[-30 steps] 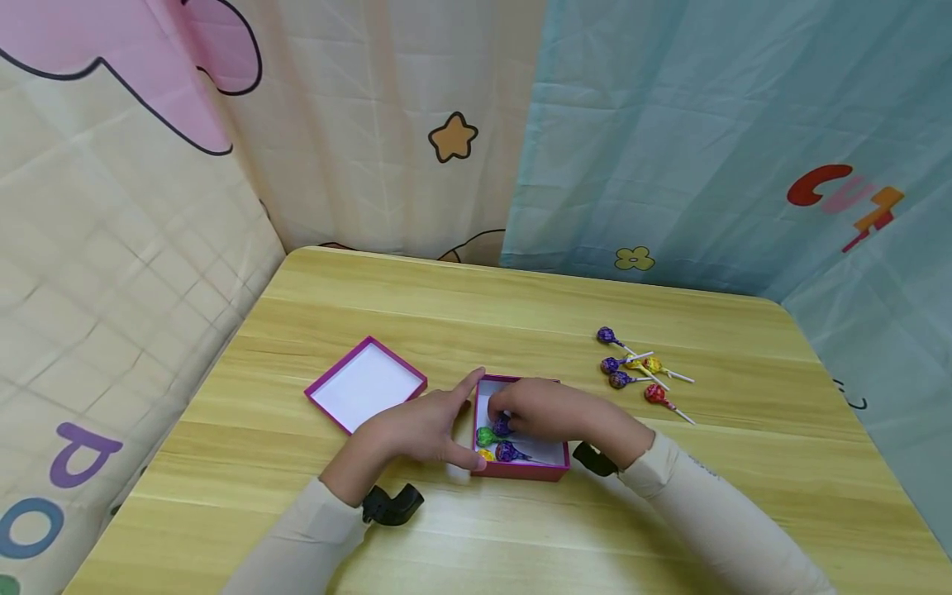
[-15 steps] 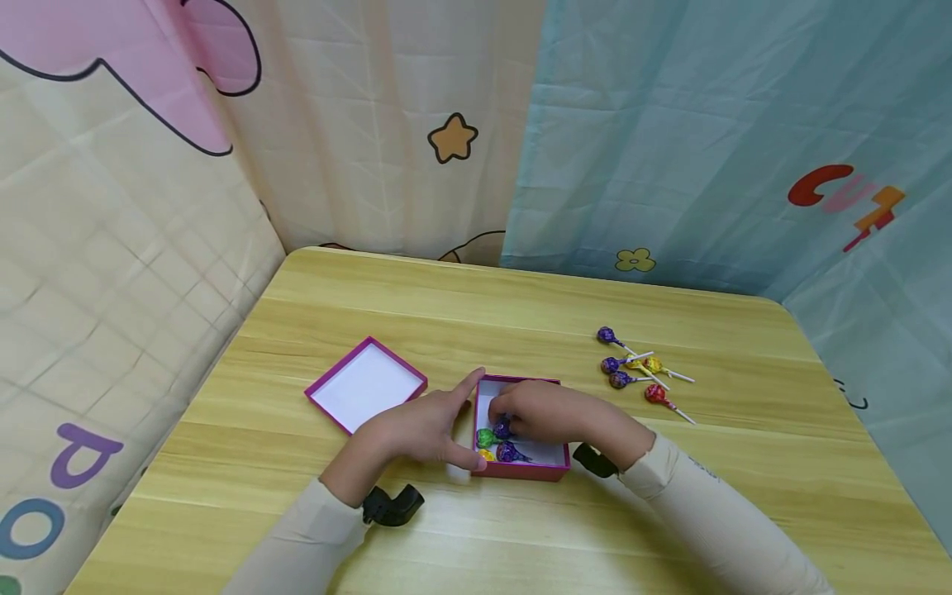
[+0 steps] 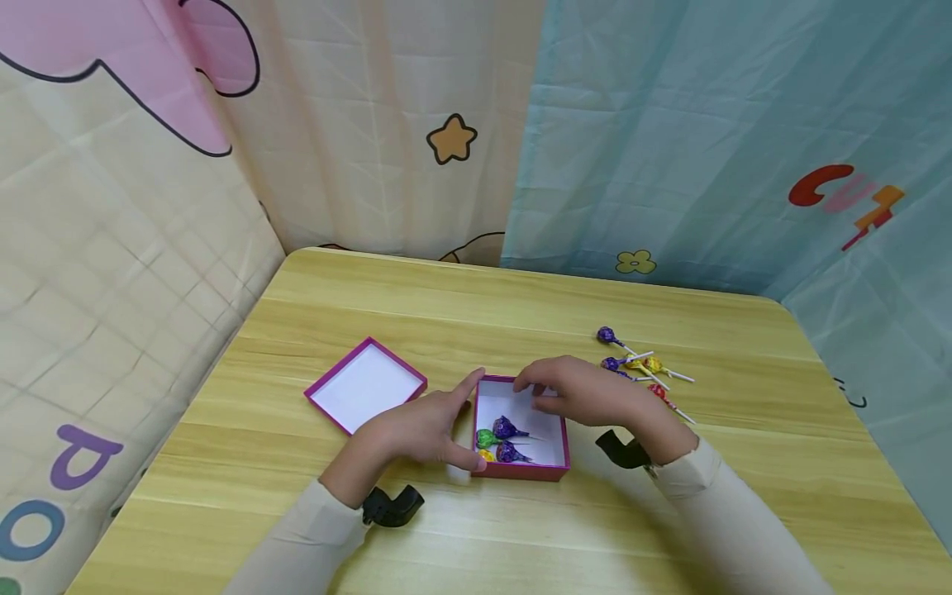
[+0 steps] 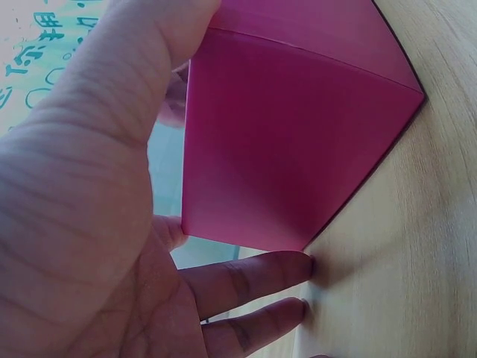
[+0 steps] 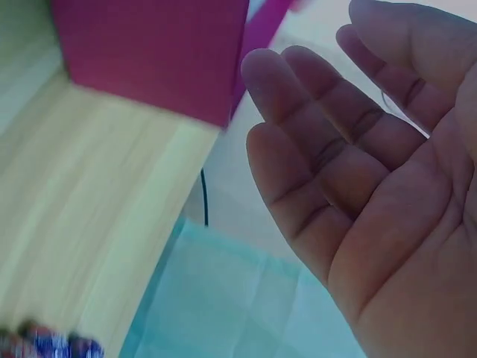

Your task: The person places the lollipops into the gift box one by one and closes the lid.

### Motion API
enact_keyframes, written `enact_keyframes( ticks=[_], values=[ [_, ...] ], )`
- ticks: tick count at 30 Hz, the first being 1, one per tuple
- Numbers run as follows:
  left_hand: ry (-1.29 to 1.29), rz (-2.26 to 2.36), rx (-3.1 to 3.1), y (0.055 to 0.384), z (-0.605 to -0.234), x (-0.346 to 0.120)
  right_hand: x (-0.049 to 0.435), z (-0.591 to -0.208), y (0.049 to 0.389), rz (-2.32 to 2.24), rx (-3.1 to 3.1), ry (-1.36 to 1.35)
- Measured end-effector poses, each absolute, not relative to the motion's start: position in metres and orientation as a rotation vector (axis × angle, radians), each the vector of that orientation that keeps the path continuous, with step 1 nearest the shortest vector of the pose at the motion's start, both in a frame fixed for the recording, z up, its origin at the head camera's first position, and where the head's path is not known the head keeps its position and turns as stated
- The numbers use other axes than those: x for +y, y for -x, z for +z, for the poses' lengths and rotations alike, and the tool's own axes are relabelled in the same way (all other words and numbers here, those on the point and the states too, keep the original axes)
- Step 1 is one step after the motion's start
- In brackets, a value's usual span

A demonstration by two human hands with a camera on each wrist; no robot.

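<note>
My left hand (image 3: pixel 420 426) holds the left side of a magenta box (image 3: pixel 521 472), its thumb at the near corner and index finger at the far one. In the left wrist view, two other fingers stretch out beside the box wall (image 4: pixel 291 142). Inside, at the left, lie two purple lollipops (image 3: pixel 504 427), a green lollipop (image 3: pixel 485 438) and a yellow lollipop (image 3: pixel 487 455). Over the box's right far part hovers my right hand (image 3: pixel 587 392), with nothing in its loosely bent fingers. Its palm (image 5: pixel 402 246) shows bare in the right wrist view.
The box's lid (image 3: pixel 364 388) lies with its white inside up, left of the box. Right of the box is a loose group of purple, yellow and red lollipops (image 3: pixel 606 335), partly hidden by my right hand. Curtains (image 3: pixel 387 165) stand behind the wooden table (image 3: pixel 446 306).
My right hand has let go of a purple lollipop in the box and lifted up and to the right. The left hand and box have stayed put.
</note>
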State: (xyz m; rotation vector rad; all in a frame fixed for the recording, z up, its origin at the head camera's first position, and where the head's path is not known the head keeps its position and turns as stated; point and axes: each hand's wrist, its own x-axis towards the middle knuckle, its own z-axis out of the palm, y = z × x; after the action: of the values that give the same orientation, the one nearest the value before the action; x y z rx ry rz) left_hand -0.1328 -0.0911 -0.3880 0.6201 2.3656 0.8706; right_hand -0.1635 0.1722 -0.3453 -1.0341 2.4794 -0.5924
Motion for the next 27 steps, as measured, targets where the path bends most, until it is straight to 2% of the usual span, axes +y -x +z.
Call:
enact_keyframes(
  ticks=[8, 13, 27],
  values=[
    [-0.628, 0.888, 2.356, 0.133, -0.389, -0.09, 0.215, -0.337, 0.164, -0.637, 2.61, 0.957],
    [-0.634, 0.878, 2.36, 0.133, -0.389, -0.09, 0.243, -0.34, 0.167, -0.655, 2.638, 0.808],
    [-0.661, 0.869, 2.364, 0.134, -0.39, -0.091, 0.302, -0.352, 0.165, -0.615, 2.731, 0.677]
  ],
)
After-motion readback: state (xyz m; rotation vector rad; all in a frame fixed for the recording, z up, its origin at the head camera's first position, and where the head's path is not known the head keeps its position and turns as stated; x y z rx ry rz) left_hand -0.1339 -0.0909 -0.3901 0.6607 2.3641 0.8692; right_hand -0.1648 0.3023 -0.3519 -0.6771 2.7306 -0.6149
